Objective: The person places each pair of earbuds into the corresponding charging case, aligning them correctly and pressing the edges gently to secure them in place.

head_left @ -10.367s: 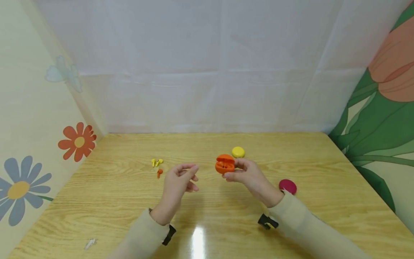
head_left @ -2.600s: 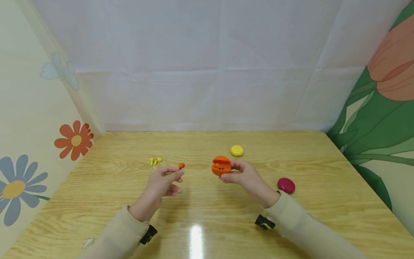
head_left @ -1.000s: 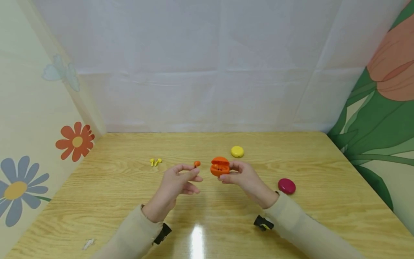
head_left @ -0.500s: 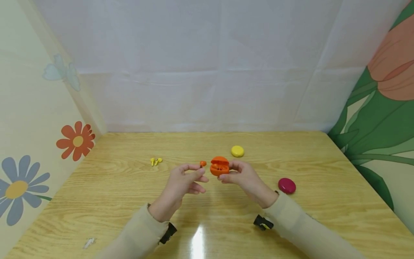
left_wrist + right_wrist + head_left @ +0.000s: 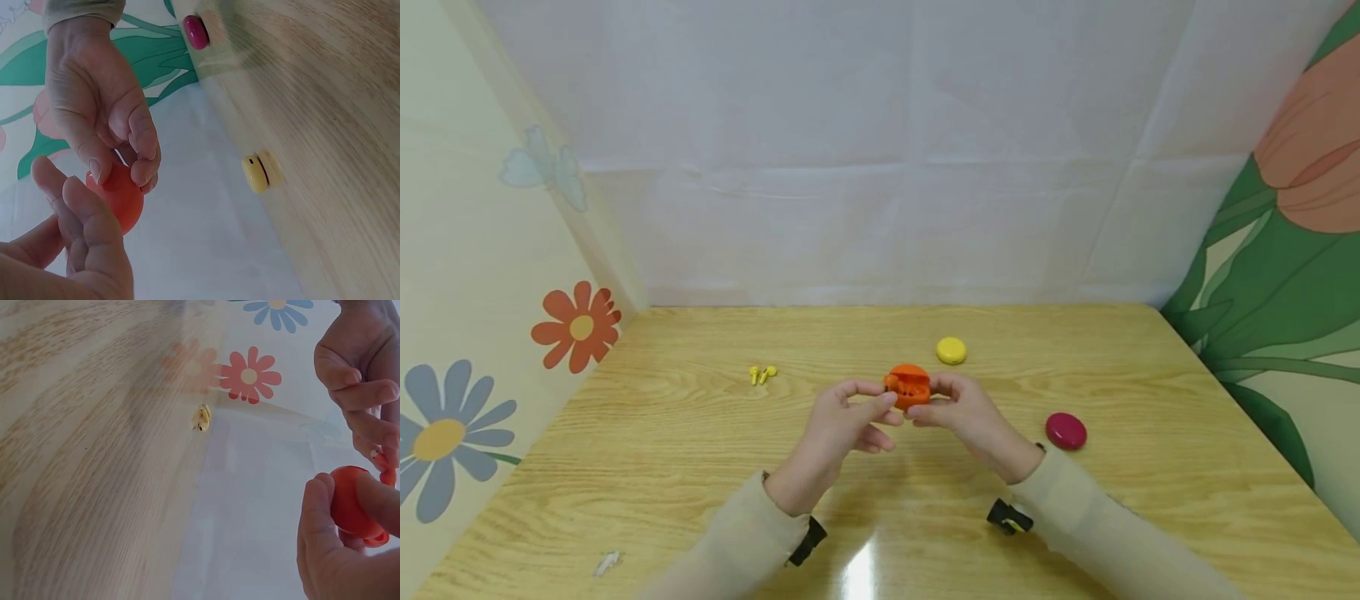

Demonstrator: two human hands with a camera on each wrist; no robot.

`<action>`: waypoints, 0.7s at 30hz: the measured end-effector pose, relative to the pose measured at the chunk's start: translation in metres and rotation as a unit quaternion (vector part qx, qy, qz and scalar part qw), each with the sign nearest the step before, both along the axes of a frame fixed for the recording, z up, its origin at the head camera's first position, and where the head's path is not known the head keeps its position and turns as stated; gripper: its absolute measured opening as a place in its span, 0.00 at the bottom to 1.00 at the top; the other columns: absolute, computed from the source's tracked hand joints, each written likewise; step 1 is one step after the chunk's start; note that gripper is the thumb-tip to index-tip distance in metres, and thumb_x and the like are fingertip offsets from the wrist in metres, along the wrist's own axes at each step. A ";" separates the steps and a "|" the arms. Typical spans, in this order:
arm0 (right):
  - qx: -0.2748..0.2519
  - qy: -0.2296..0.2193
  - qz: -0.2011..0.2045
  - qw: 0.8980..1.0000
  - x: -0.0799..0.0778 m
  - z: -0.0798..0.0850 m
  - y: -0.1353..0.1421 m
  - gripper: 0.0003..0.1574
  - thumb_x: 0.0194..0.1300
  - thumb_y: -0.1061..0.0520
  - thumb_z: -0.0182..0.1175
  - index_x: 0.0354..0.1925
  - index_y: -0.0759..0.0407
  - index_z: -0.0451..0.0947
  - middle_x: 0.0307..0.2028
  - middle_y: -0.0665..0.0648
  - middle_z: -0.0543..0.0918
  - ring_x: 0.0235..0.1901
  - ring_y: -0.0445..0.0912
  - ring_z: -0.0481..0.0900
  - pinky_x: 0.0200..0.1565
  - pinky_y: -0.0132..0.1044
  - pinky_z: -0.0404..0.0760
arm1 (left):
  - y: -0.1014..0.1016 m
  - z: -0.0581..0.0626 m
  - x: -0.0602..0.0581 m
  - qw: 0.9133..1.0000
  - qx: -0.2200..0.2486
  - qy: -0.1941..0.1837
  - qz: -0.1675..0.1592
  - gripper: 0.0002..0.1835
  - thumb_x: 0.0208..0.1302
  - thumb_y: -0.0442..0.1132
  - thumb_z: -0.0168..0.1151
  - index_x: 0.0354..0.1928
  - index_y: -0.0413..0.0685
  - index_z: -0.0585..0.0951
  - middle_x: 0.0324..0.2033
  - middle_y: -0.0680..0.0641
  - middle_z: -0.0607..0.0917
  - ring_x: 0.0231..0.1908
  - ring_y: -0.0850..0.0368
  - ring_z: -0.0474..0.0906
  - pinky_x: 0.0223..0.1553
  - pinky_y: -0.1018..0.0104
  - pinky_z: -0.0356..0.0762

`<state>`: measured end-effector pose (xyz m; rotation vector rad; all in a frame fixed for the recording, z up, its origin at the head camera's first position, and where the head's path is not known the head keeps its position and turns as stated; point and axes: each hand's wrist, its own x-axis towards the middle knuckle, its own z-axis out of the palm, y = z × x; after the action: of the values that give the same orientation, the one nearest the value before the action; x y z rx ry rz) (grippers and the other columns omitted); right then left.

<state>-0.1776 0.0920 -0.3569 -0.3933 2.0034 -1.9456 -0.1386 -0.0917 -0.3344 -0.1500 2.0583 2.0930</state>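
Above the middle of the table, my right hand (image 5: 966, 412) grips an orange earbud case (image 5: 915, 393) by its right side, its lid raised and its inside facing me. An orange earbud (image 5: 891, 382) is pinched between the thumb and forefinger of my left hand (image 5: 850, 421). It overlaps the left edge of the case in the head view, and its stem is mostly hidden by the fingertips. From the right wrist, the earbud (image 5: 386, 470) shows close beside the rounded case (image 5: 350, 503). My other left fingers extend below the case.
Two yellow earbuds (image 5: 763, 375) lie on the wooden table (image 5: 662, 467) at the left. A closed yellow case (image 5: 951, 351) sits behind my right hand, and a magenta case (image 5: 1066, 431) beyond my right wrist. A white curtain (image 5: 880, 208) hangs along the table's back edge.
My left hand took the orange earbud from the table and has moved right with it, up to the case. The right hand has kept the case nearly still.
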 end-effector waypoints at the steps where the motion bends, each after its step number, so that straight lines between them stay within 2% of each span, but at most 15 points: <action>1: 0.000 0.000 -0.001 1.000 0.000 0.000 0.000 0.18 0.62 0.68 0.62 0.49 0.77 0.73 0.44 0.61 0.80 0.38 0.46 0.83 0.45 0.40 0.81 | 0.001 0.000 0.000 1.000 0.001 0.003 -0.002 0.14 0.67 0.40 0.63 0.47 0.37 0.77 0.29 0.43 0.88 0.15 0.61 0.79 0.23 0.69 0.78; 8: -0.004 0.000 0.005 1.000 0.001 0.002 0.001 0.19 0.63 0.68 0.62 0.50 0.77 0.73 0.43 0.60 0.80 0.39 0.46 0.83 0.46 0.40 0.81 | 0.005 0.001 -0.002 1.000 0.003 0.022 -0.011 0.15 0.65 0.40 0.65 0.48 0.36 0.78 0.26 0.45 0.87 0.15 0.61 0.78 0.23 0.69 0.77; 16: -0.004 -0.001 0.002 1.000 0.003 0.002 0.001 0.17 0.63 0.67 0.62 0.48 0.75 0.73 0.42 0.57 0.81 0.40 0.46 0.83 0.46 0.40 0.81 | 0.013 0.003 -0.007 1.000 0.007 0.022 -0.012 0.12 0.65 0.39 0.65 0.44 0.37 0.80 0.22 0.48 0.86 0.13 0.62 0.77 0.21 0.70 0.74; 21: -0.008 -0.006 0.004 1.000 0.002 0.003 0.001 0.15 0.64 0.66 0.61 0.48 0.74 0.74 0.43 0.59 0.80 0.39 0.44 0.83 0.46 0.40 0.81 | 0.018 0.003 -0.009 0.999 0.008 0.041 -0.012 0.11 0.65 0.38 0.65 0.42 0.36 0.81 0.21 0.48 0.85 0.12 0.62 0.75 0.20 0.71 0.72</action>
<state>-0.1754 0.0926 -0.3540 -0.3929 1.9772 -1.9556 -0.1476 -0.0737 -0.3316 -0.0389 2.0787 2.1340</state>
